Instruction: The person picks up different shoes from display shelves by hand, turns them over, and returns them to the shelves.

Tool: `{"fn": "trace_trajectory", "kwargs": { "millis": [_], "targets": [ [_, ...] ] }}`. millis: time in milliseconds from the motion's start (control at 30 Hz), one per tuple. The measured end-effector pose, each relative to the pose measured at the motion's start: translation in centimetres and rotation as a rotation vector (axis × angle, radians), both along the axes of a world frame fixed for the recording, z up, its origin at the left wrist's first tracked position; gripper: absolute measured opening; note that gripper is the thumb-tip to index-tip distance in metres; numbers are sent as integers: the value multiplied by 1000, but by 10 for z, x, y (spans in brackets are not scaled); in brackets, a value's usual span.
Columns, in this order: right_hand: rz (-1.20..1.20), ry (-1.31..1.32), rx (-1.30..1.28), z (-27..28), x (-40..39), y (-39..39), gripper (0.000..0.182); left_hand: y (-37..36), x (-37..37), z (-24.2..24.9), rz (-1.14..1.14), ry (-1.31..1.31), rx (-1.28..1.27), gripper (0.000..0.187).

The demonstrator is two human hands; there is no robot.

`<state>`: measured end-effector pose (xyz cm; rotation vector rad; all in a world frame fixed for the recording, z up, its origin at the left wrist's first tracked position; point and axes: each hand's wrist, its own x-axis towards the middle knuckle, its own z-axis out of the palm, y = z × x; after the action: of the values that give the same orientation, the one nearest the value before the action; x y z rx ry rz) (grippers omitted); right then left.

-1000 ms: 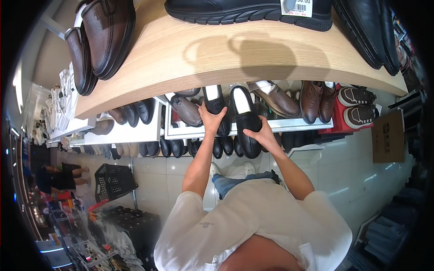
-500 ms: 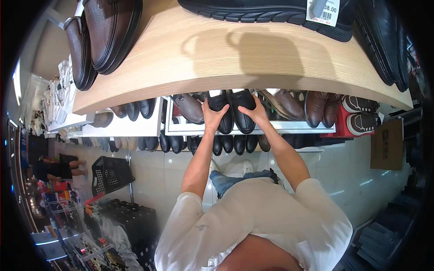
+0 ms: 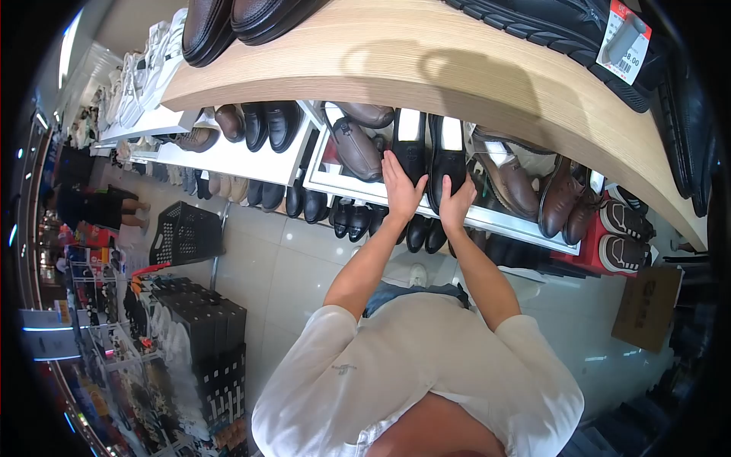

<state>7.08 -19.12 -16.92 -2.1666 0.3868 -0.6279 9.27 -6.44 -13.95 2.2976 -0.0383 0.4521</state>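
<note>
A pair of black slip-on shoes with white insoles rests on the white-framed shelf, toes toward me. My left hand holds the toe end of the left black shoe, fingers along its outer side and thumb across the front. At the right black shoe, my right hand grips the toe from its outer side, thumb on top. The undersides of both shoes are hidden. A brown shoe lies left of the pair, and a brown lace-up shoe sits to its right.
Above the pair juts a curved wooden shelf carrying brown and black shoes. More black shoes stand on a lower level. A shopping basket and a cardboard box are on either side; a person stands far left.
The view has shifted, showing more of the shelf under the wooden board. Both shoes now show their white insoles more fully, and my hands have moved from their sides toward the toes.
</note>
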Motion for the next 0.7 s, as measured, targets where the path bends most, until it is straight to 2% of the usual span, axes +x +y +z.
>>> {"fn": "trace_trajectory", "kwargs": {
  "millis": [300, 467, 700],
  "targets": [
    [-45, -38, 101, 2, -4, 4, 66, -6, -2, 1, 55, -12, 8, 91],
    [-76, -51, -4, 0, -1, 8, 65, 3, -2, 1, 5, -7, -64, 91],
    [-107, -52, -111, -1, 0, 12, 63, -1, -4, -1, 22, -45, 46, 99]
  ]
}}
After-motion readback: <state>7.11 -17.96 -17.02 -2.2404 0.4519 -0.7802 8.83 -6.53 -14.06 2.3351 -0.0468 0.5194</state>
